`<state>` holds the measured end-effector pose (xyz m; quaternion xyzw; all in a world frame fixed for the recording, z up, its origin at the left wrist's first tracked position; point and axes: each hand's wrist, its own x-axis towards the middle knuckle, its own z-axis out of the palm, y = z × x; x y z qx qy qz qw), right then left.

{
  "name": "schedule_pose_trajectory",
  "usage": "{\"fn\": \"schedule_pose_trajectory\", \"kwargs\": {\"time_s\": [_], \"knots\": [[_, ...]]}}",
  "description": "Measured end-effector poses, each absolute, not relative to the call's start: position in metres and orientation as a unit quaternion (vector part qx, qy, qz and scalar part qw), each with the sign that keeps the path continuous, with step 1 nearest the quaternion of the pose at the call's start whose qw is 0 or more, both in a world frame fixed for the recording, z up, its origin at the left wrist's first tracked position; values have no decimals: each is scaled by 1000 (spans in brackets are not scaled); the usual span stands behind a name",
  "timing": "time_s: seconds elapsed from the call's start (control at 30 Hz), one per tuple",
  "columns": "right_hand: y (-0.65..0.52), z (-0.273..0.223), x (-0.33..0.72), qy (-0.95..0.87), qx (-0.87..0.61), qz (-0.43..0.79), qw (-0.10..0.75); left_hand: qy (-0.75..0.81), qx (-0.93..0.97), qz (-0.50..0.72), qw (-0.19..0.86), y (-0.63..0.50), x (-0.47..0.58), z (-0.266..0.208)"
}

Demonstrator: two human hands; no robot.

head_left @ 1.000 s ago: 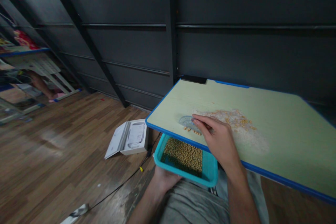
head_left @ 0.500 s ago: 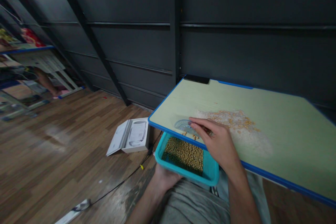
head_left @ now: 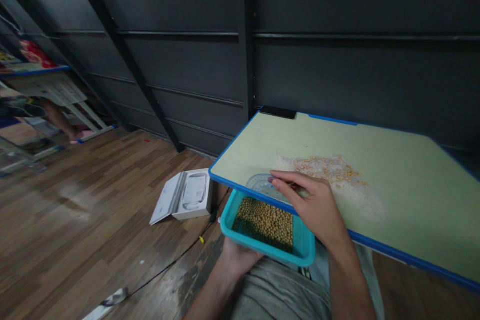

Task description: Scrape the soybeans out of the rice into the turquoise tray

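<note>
My left hand [head_left: 240, 259] is closed on the underside of a turquoise plastic basket [head_left: 304, 245], which it holds below the table's near edge. Soybeans [head_left: 267, 221] cover most of the basket's floor. Over the table edge, my right hand [head_left: 313, 202] pinches a clear protractor [head_left: 258, 183] between thumb and fingers. The protractor lies low over the tabletop, its curved side facing left. Beyond the right hand, yellow beans or split kernels [head_left: 318, 166] are spread among white, rice-like grains [head_left: 362, 202].
The pale green table [head_left: 412, 180] has a blue rim. A black flat object [head_left: 278, 112] lies at its back left corner. On the wooden floor are an open white box [head_left: 193, 195] and a black cable [head_left: 165, 266]. A person's leg [head_left: 58, 117] shows beneath another table at left.
The few beans that lay by the protractor at the table edge are gone from there. My right hand still pinches the protractor; the basket stays under the edge. The view has shifted slightly.
</note>
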<state>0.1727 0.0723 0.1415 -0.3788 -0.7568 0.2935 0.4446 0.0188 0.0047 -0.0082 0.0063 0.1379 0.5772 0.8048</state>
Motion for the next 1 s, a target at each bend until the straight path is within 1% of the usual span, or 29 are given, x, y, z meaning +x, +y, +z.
{"fn": "schedule_pose_trajectory", "kwargs": {"time_s": [0.2, 0.37, 0.53, 0.63, 0.73, 0.87, 1.0], "knots": [[79, 145, 201, -729, -422, 256, 474, 162, 27, 563, 810, 1, 32, -10], [82, 145, 220, -717, -437, 223, 496, 157, -13, 548, 822, -4, 50, -32], [85, 143, 232, -702, -453, 218, 505, 118, -27, 513, 850, -4, 74, -37], [87, 142, 237, -692, -460, 219, 510, 133, -1, 516, 846, -2, 79, -34], [88, 141, 240, -688, -460, 218, 518, 148, 8, 523, 839, 1, 77, -40], [86, 141, 236, -706, -448, 222, 502, 126, -5, 507, 853, 4, 72, -53], [77, 146, 220, -735, -425, 222, 479, 105, 9, 517, 850, 7, 75, -43]]}}
